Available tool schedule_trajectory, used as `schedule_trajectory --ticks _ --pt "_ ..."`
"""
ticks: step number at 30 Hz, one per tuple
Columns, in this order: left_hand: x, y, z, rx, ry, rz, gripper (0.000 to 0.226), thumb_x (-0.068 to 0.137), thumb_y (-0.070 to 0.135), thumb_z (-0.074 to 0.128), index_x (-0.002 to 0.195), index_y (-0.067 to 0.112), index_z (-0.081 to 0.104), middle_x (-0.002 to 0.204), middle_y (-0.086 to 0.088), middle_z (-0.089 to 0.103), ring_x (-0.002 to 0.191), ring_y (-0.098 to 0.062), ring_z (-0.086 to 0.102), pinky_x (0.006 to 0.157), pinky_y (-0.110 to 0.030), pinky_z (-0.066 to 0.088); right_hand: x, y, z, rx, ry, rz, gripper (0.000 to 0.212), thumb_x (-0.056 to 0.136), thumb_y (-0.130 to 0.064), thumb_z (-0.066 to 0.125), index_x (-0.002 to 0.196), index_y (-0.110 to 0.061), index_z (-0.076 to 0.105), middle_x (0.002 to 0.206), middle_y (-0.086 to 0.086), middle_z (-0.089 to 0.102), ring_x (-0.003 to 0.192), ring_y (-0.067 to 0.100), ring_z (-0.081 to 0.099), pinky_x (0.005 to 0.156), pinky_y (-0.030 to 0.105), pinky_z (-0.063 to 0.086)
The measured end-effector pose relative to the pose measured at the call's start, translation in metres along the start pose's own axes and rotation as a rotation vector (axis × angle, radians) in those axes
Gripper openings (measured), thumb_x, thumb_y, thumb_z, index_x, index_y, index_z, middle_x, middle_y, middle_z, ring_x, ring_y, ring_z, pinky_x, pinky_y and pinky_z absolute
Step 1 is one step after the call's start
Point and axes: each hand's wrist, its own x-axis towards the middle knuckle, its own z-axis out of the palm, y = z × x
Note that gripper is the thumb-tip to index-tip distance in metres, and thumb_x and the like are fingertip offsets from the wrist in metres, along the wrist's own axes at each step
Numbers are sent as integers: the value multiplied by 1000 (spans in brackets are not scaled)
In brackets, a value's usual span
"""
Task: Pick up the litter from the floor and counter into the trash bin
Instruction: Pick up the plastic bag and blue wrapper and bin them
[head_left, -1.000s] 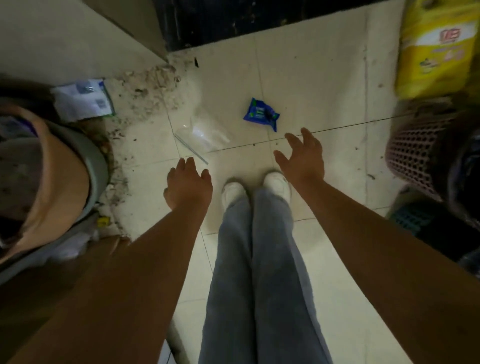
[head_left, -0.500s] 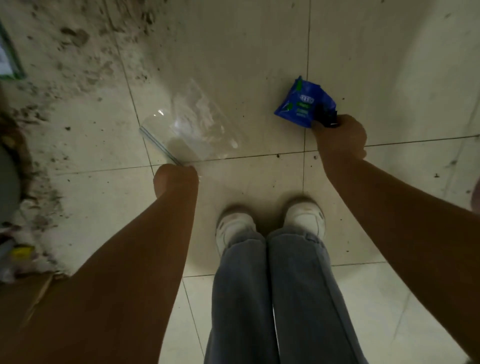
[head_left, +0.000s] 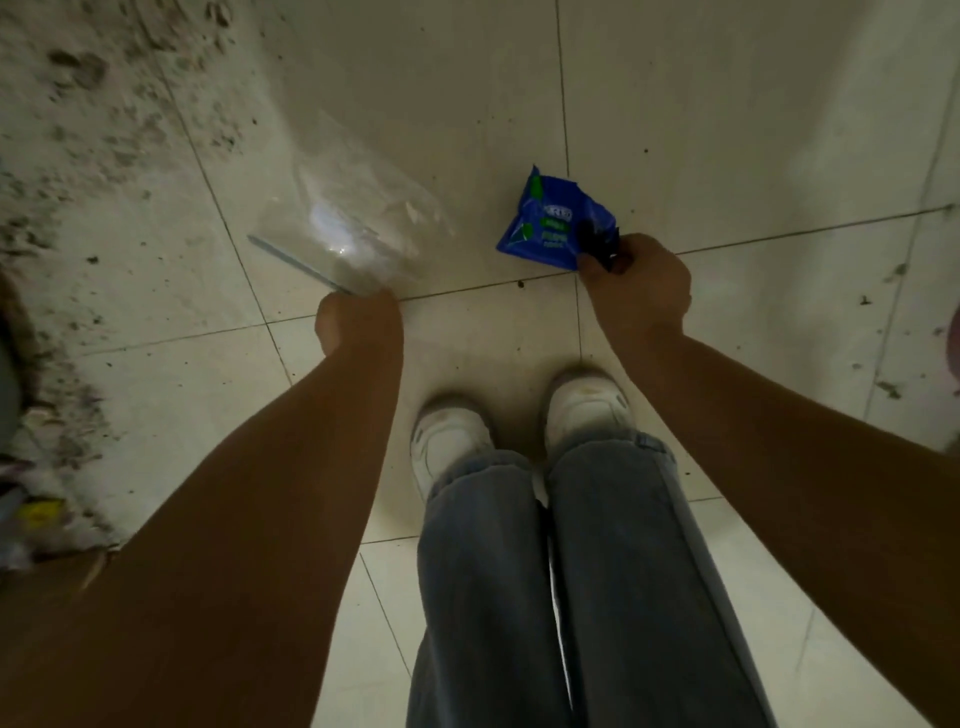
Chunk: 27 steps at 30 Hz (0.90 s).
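Litter fills both my hands as I bend over the tiled floor (head_left: 701, 130). My left hand (head_left: 358, 325) is clenched on the near corner of a clear plastic zip bag (head_left: 353, 228); the rest of the bag spreads away from my knuckles, low over the tiles, and I cannot tell whether it touches them. Through its film I see only pale smears, nothing I can name as contents. My right hand (head_left: 639, 280) pinches the dark torn end of a blue snack wrapper (head_left: 550, 223), which sticks out to the left of my fingers. The wrapper carries a white logo and green patches, but the print is too blurred to read.

Half a second ago my left fist sat short of the zip bag, near its strip edge; now it has closed on that corner. The wrapper was already in my right hand then, and it remains there, tipped a little differently. My white shoes (head_left: 587, 410) and jeans (head_left: 597, 597) stand just behind both hands. Dirt (head_left: 78, 156) speckles the tiles at the left.
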Motion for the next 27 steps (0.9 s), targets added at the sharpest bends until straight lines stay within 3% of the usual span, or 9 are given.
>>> schedule_trajectory --ticks 2,5,6,10,14,18,21,24,27 --pt "-1 -1 5 39 3 14 37 96 15 48 129 -2 52 135 -18 56 123 -31 55 99 -35 48 -1 7 3 25 -8 -40 26 90 -23 54 101 -1 61 101 15 66 95 30 60 83 37 46" --pt "-17 -9 5 120 48 62 33 93 11 48 121 -3 58 127 -19 62 117 -31 60 101 -36 50 -11 22 -3 21 -30 -52 21 90 -21 53 71 -13 56 79 2 55 81 20 50 70 28 36" --pt "-31 -13 1 173 68 93 31 93 10 48 118 -4 59 124 -17 63 115 -30 60 100 -34 49 -18 27 -8 25 -35 -44 22 90 -20 53 70 -12 56 77 1 55 80 20 50 69 27 35" --pt "-120 -19 -23 370 27 237 33 98 10 39 125 1 55 132 -15 58 123 -28 52 102 -31 41 -63 33 -52 21 -30 14 27 89 -20 53 102 3 61 105 20 67 98 33 61 73 32 42" --pt "-213 -9 -47 539 -1 403 35 99 12 37 130 4 53 133 -15 58 124 -28 53 102 -31 41 -114 32 -120 43 -17 78 20 88 -20 53 96 -3 62 107 20 67 101 34 60 82 36 47" --pt "-296 17 -60 573 13 639 40 96 12 46 136 6 45 134 -16 57 123 -29 54 99 -34 45 -163 39 -191 180 44 150 18 88 -19 51 93 -4 60 105 19 67 100 33 61 74 33 44" --pt "-361 30 -54 612 -27 843 41 95 11 49 136 6 42 124 -21 62 114 -33 58 90 -37 48 -199 57 -241 328 85 195 18 89 -23 52 93 -7 58 91 15 61 99 33 61 60 27 36" --pt "-426 23 -32 664 -79 997 35 96 12 48 130 5 46 118 -23 65 108 -36 61 85 -40 49 -242 96 -284 454 134 289 23 89 -23 52 101 -5 60 83 11 59 81 27 53 49 22 29" --pt "-490 -4 6 695 -206 1108 31 96 14 48 126 6 52 113 -24 67 105 -36 62 86 -39 49 -284 166 -313 571 241 450 15 89 -20 52 82 -8 51 57 4 42 75 22 43 46 26 25"
